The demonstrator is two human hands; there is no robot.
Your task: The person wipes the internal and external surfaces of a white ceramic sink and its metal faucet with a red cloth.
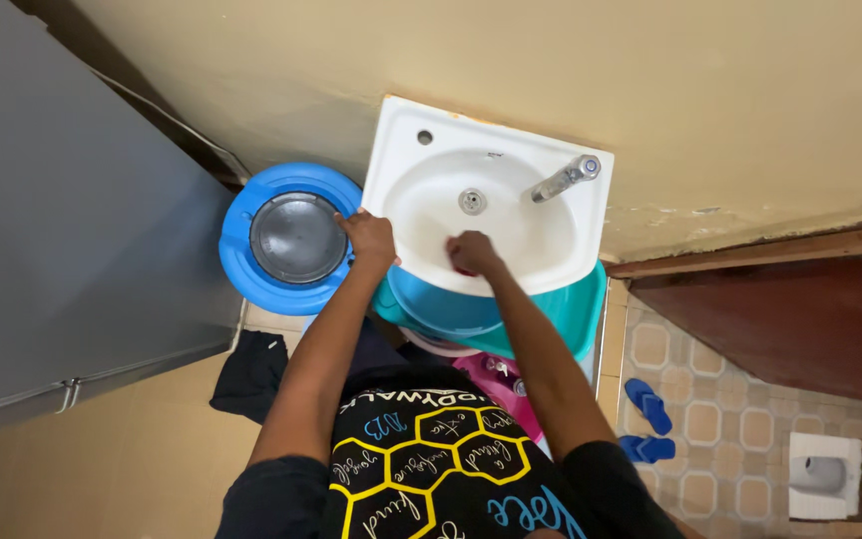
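Observation:
A white wall-mounted washbasin [406, 130] with a metal tap [563, 180] and a drain [472, 201] sits in front of me. My left hand [369, 238] rests on the basin's near-left rim. My right hand [472, 253] is inside the bowl near the front rim, fingers closed over a small red or pink thing [464, 270], mostly hidden under the hand.
A blue barrel with a grey lid [291, 238] stands left of the basin. Teal and blue tubs [551, 314] are stacked under it. Grey door [62, 220] at left. Blue slippers [647, 421] lie on the tiled floor; dark cloth [249, 371] lower left.

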